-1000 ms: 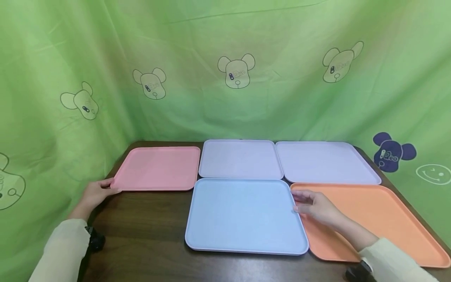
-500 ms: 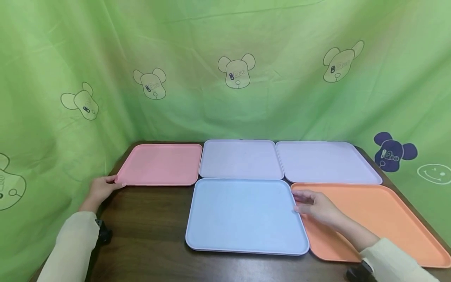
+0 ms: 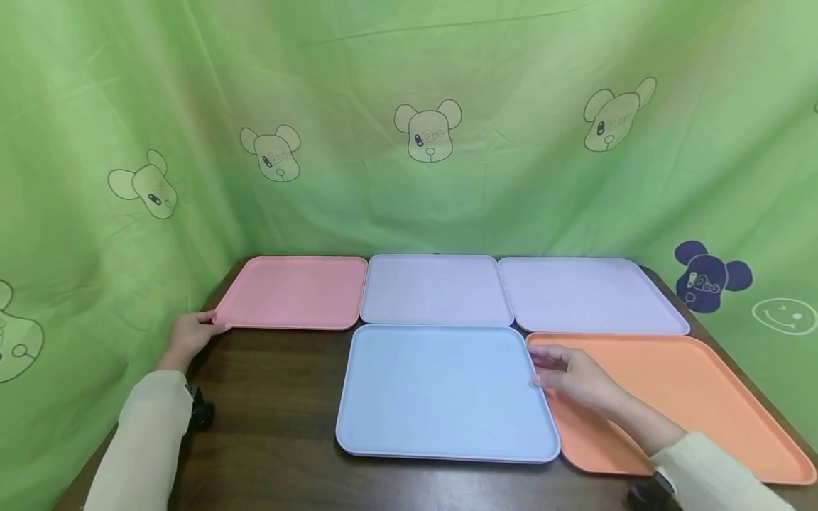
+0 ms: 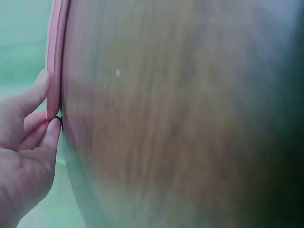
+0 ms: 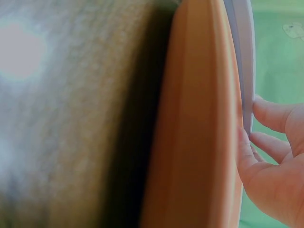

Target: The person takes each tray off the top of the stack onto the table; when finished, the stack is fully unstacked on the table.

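My left hand [image 3: 192,336] holds the near left corner of a pink tray [image 3: 297,292] at the back left. In the left wrist view its thumb [image 4: 37,90] lies along the pink rim and the other fingers are at the corner. My right hand [image 3: 578,376] reaches across an orange tray [image 3: 690,397] to the right edge of a light blue tray [image 3: 444,390]. In the right wrist view the thumb and fingers of this hand [image 5: 280,156] pinch a bluish rim behind the orange one.
Two lavender trays [image 3: 437,289] stand side by side along the back, right of the pink one. Dark wooden table [image 3: 268,411] shows at the front left. A green patterned curtain [image 3: 358,206] hangs behind and at both sides.
My left hand has slid the pink tray back and slightly right, so its right edge is now beside the lavender tray. The right hand and the blue tray have stayed in place.
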The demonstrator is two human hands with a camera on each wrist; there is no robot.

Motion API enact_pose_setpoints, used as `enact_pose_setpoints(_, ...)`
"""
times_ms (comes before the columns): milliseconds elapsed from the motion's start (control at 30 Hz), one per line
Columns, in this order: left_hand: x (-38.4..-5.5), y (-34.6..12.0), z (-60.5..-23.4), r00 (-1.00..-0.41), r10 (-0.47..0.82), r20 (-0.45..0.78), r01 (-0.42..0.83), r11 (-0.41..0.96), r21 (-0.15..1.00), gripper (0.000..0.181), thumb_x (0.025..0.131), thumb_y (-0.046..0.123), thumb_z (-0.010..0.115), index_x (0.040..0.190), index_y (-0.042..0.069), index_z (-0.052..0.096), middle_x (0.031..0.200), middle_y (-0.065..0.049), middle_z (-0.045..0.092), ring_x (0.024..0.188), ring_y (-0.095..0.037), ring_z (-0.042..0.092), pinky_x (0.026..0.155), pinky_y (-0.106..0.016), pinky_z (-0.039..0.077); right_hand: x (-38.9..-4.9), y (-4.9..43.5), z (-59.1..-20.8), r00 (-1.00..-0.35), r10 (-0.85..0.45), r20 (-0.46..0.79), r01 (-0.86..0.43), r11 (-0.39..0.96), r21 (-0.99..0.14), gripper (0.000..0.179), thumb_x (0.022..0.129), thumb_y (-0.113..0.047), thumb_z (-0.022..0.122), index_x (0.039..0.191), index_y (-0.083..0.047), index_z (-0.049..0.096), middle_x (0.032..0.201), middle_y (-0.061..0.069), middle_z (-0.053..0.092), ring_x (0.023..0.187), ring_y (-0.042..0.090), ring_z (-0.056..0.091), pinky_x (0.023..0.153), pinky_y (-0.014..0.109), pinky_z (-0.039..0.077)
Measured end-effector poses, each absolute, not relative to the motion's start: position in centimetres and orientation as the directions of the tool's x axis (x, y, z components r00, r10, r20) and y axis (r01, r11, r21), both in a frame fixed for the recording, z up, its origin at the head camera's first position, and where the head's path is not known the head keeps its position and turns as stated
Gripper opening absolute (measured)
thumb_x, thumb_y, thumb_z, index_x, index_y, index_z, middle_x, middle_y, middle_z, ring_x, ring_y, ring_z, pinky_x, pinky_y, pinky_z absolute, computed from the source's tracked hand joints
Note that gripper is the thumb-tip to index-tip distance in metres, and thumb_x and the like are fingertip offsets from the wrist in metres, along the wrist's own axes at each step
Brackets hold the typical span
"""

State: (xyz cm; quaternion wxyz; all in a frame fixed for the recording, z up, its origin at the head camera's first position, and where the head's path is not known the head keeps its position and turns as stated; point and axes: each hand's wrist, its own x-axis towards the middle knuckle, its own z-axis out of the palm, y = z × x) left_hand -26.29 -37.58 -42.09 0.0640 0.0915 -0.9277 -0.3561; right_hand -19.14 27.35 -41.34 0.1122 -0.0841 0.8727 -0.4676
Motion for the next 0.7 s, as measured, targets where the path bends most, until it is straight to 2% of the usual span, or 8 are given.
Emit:
enact_pose_setpoints(167, -26.85, -37.32, -42.08, -0.971, -0.232, 0.057, -0.13, 0.716, 0.686, 0.053, 0.088, 0.014, 0.07, 0.126, -0.018, 0.051, 0.129, -0.034, 0.048, 0.124, -0.047, 0.044, 0.101, -0.051, 0.037, -19.14, 27.32, -41.17, -0.962, -0.248, -0.115, -0.043, 0.552, -0.833, 0.062, 0.09, -0.015, 0.07, 0.14, 0.01, 0.042, 0.136, 0.029, 0.05, 0.126, 0.042, 0.047, 0.09, 0.037, 0.051)
enact_pose_setpoints(500, -27.31, -37.31, -42.02, -0.966, -0.257, -0.001, -0.18, 0.673, 0.717, 0.059, 0.09, 0.016, 0.068, 0.133, -0.016, 0.044, 0.138, -0.035, 0.039, 0.133, -0.049, 0.031, 0.107, -0.054, 0.029, -19.01, 27.26, -41.09, -0.963, -0.243, -0.115, -0.048, 0.578, -0.815, 0.062, 0.09, -0.017, 0.07, 0.14, 0.009, 0.043, 0.135, 0.027, 0.051, 0.125, 0.042, 0.048, 0.09, 0.039, 0.05)
enact_pose_setpoints(700, -27.01, -37.4, -42.18, -0.965, -0.259, 0.043, -0.149, 0.676, 0.721, 0.055, 0.089, 0.013, 0.067, 0.13, -0.017, 0.048, 0.135, -0.035, 0.043, 0.131, -0.048, 0.034, 0.105, -0.054, 0.031, -19.01, 27.24, -41.06, -0.963, -0.245, -0.115, -0.049, 0.577, -0.815, 0.062, 0.09, -0.017, 0.07, 0.14, 0.009, 0.044, 0.135, 0.027, 0.051, 0.125, 0.041, 0.049, 0.09, 0.039, 0.05)
